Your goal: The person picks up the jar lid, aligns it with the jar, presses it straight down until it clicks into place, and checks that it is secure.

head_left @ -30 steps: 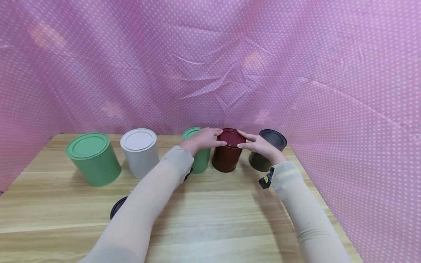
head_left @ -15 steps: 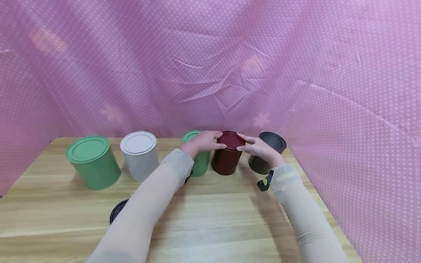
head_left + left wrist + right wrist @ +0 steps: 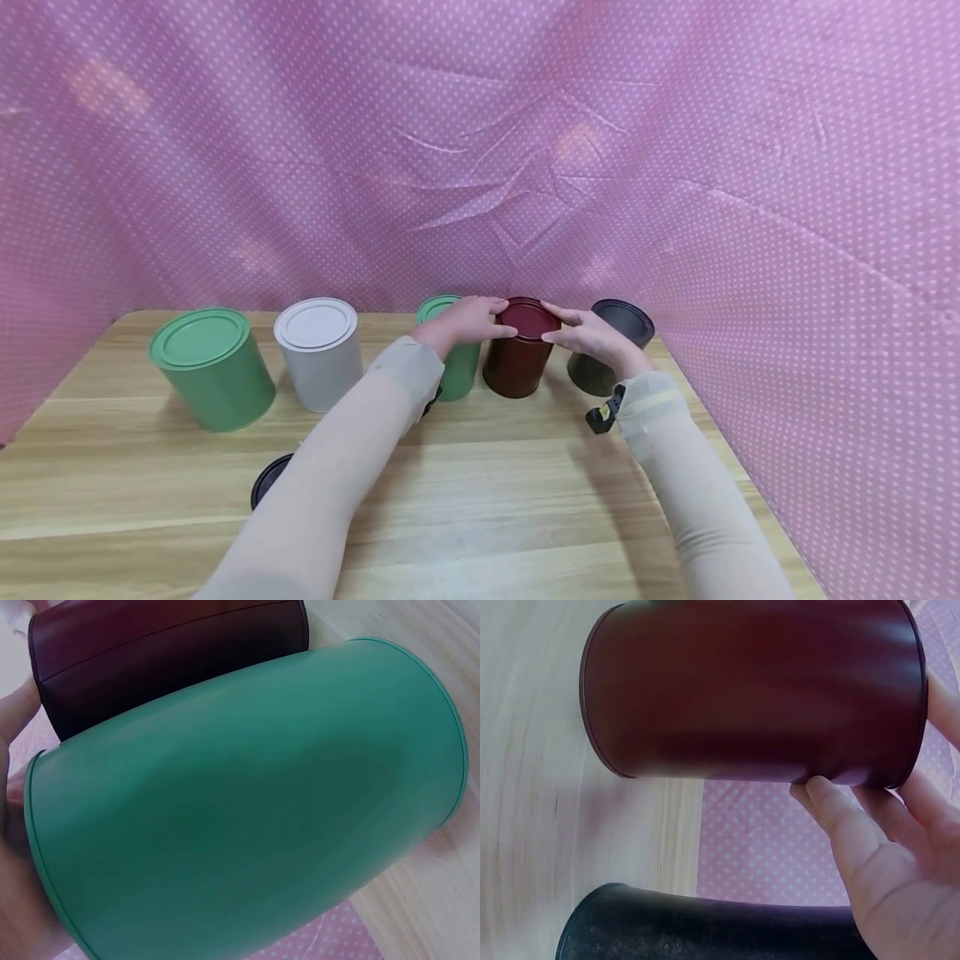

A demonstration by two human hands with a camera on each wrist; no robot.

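Note:
A dark red lidded can (image 3: 517,365) stands upright on the wooden table between both hands. At its left rim, my left hand (image 3: 467,322) grips with thumb and fingers spread around the edge. My right hand (image 3: 596,337) grips the opposite side, thumb at the near rim; in the right wrist view, fingers press against the red can's side (image 3: 750,690) near its top. A slim green can (image 3: 459,371) stands under my left hand and fills most of the left wrist view. Beside my right hand is a dark grey can (image 3: 626,322), partly covered by it.
To the left stand a white can (image 3: 322,358) and a wide green can (image 3: 217,383). A dark, round-topped thing (image 3: 270,479) sits nearer me, mostly hidden by my left forearm. Pink dotted cloth (image 3: 480,167) hangs behind the table (image 3: 487,500) and along its sides.
The head view dips and shifts slightly. Both hands keep their places at the red can's rim, and the cans stay where they stand.

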